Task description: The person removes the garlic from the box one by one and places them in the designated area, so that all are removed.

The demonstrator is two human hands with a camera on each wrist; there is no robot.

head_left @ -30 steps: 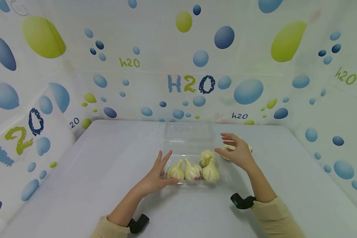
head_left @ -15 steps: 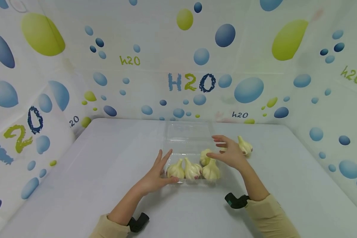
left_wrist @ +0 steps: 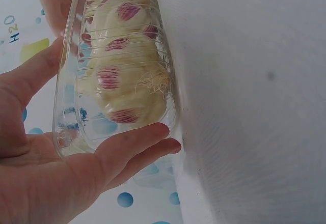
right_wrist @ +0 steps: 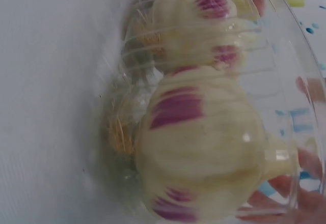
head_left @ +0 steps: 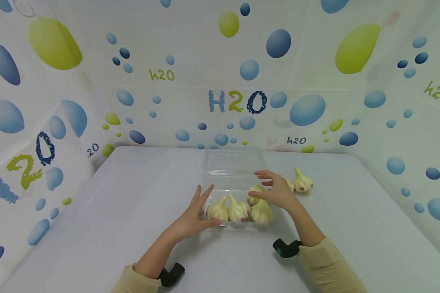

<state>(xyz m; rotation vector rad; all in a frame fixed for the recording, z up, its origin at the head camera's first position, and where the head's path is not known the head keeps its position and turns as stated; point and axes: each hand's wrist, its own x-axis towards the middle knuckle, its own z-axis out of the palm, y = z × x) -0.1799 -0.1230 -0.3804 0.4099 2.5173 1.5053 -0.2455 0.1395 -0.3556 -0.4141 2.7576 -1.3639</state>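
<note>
Now four garlic bulbs (head_left: 239, 209) sit in a clear box (head_left: 238, 224) on the desk (head_left: 150, 187), between both hands. The left hand (head_left: 188, 221) touches the box's near left corner, grip wide, fingers straight and spread. The right hand (head_left: 280, 194) hangs by the back bulb (head_left: 256, 188), grip wide too, thumb and fingers apart. Two more bulbs (head_left: 302, 182) lie past it.

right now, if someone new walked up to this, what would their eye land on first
Probably the cream garlic bulbs with purple patches, sitting in the base of an open clear plastic clamshell on the white table. Next would be the left hand at its left side and the right hand by its right. Behind, large "H2O" lettering marks the drop-patterned backdrop.
</note>
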